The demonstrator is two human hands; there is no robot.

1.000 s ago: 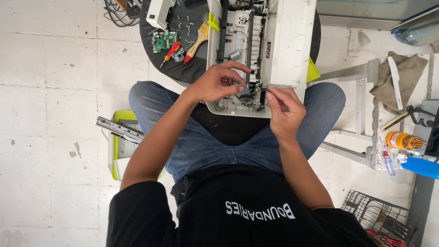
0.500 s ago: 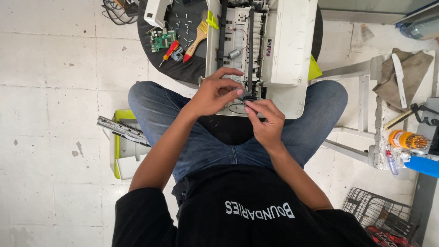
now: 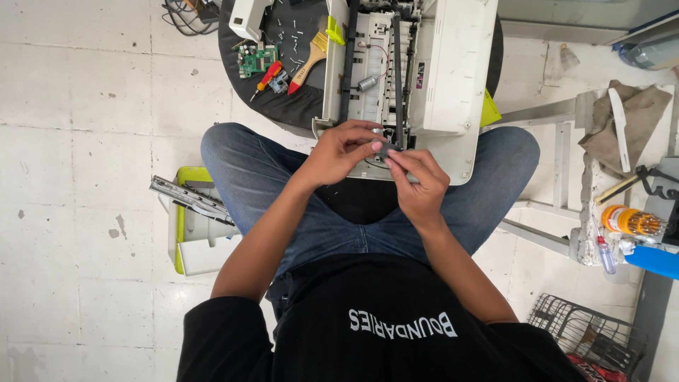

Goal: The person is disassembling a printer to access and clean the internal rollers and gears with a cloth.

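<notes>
Bright, even daylight, soft shadows only, sharp focus throughout (slight wide-angle bending near edges).

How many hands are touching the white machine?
2: the left hand and the right hand meet at the near edge of the opened white machine.

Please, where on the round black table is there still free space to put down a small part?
Little. A bare strip of the black table lies below the paintbrush and screwdriver, left of the opened printer. Higher up, the circuit board and scattered screws crowd it.
</notes>
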